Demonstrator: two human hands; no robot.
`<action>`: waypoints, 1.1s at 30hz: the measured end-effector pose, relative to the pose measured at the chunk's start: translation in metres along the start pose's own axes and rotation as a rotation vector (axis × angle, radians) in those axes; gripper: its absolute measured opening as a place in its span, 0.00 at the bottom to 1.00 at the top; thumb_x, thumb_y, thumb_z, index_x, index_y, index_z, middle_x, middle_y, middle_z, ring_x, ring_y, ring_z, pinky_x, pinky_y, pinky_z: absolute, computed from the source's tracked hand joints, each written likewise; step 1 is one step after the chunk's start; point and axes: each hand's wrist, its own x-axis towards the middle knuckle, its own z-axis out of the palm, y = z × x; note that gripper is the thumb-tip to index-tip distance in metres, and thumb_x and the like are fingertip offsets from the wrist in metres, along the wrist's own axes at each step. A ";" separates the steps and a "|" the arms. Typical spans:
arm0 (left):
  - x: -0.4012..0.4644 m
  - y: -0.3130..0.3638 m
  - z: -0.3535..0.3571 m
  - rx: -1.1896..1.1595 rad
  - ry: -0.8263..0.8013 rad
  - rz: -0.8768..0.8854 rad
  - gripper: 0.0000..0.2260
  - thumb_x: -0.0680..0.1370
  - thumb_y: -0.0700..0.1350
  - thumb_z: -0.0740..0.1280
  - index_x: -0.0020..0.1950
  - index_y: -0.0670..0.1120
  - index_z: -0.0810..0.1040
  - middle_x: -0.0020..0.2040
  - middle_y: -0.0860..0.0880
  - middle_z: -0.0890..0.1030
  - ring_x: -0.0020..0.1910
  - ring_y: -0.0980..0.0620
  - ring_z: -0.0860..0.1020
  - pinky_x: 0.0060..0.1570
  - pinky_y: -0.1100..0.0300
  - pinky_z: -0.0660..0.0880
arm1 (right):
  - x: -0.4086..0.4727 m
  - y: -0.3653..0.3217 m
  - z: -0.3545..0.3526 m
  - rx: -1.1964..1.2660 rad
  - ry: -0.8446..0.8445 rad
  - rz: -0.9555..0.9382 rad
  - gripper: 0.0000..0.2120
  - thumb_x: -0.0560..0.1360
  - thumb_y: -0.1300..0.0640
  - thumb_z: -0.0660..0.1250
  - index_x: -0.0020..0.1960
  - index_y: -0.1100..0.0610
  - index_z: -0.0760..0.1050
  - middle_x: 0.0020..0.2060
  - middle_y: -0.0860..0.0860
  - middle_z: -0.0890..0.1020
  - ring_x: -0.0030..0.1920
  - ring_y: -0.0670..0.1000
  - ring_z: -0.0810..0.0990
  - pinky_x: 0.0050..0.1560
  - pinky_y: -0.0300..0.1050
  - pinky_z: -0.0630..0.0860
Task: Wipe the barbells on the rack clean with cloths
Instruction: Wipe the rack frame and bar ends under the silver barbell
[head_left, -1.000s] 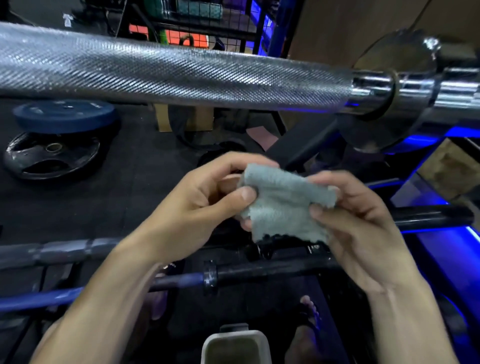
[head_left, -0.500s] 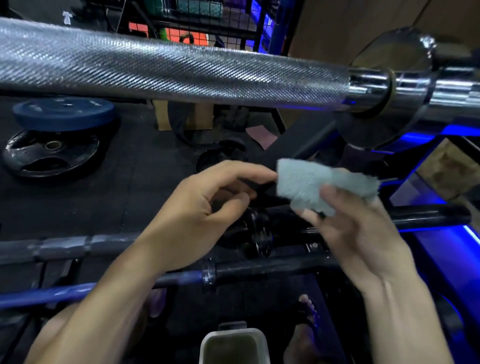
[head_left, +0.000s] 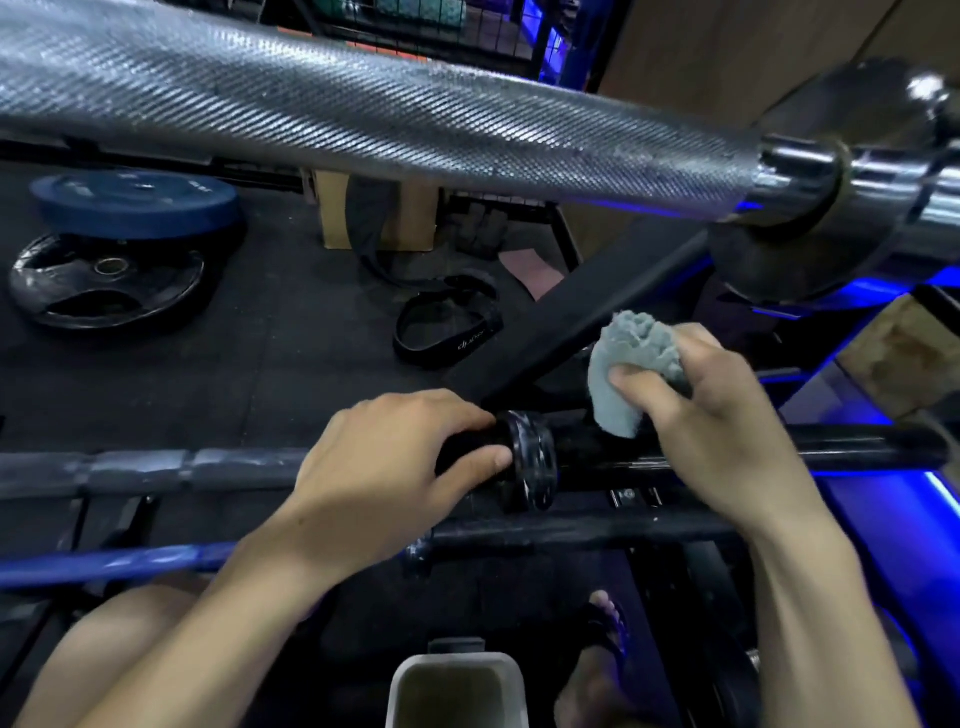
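A dark barbell (head_left: 857, 447) lies across the rack at mid-height. My left hand (head_left: 395, 467) grips its shaft just left of the black collar (head_left: 530, 462). My right hand (head_left: 711, 410) holds a bunched grey cloth (head_left: 628, 364) just above the bar's sleeve, right of the collar; the cloth's lower edge hangs at the bar. A thick knurled silver barbell (head_left: 363, 114) runs across the top of the view, close to the camera. Lower down lies a third bar with a blue shaft (head_left: 104, 564) and black sleeve.
Weight plates, one blue (head_left: 135, 202) and one black (head_left: 104, 280), lie on the black floor at the left. A black belt (head_left: 447, 322) lies on the floor in the middle. A white container (head_left: 457, 691) sits at the bottom centre. A sandalled foot (head_left: 597, 660) is below.
My left hand let go of the cloth and dropped onto the dark bar, gripping it by the collar. My right hand carried the cloth right and down to the bar's sleeve.
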 end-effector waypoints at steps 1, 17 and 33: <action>0.000 -0.002 0.001 -0.017 0.004 0.008 0.26 0.76 0.71 0.54 0.67 0.62 0.78 0.62 0.69 0.77 0.59 0.62 0.78 0.46 0.59 0.71 | 0.003 -0.001 0.001 -0.026 -0.040 -0.001 0.06 0.80 0.58 0.67 0.47 0.48 0.79 0.50 0.45 0.78 0.51 0.41 0.78 0.50 0.31 0.69; -0.010 -0.008 0.021 -0.080 0.319 0.239 0.18 0.72 0.61 0.74 0.57 0.53 0.87 0.57 0.61 0.84 0.50 0.59 0.84 0.38 0.57 0.83 | 0.018 0.004 0.026 -0.088 -0.094 -0.334 0.09 0.80 0.54 0.69 0.57 0.56 0.82 0.48 0.49 0.82 0.49 0.49 0.82 0.51 0.51 0.76; -0.012 -0.011 0.030 0.063 0.382 0.316 0.13 0.79 0.61 0.67 0.54 0.55 0.86 0.52 0.60 0.84 0.41 0.53 0.83 0.36 0.55 0.79 | -0.006 0.000 0.030 -0.085 -0.161 -0.341 0.13 0.78 0.65 0.70 0.56 0.50 0.83 0.51 0.38 0.83 0.57 0.44 0.81 0.56 0.35 0.73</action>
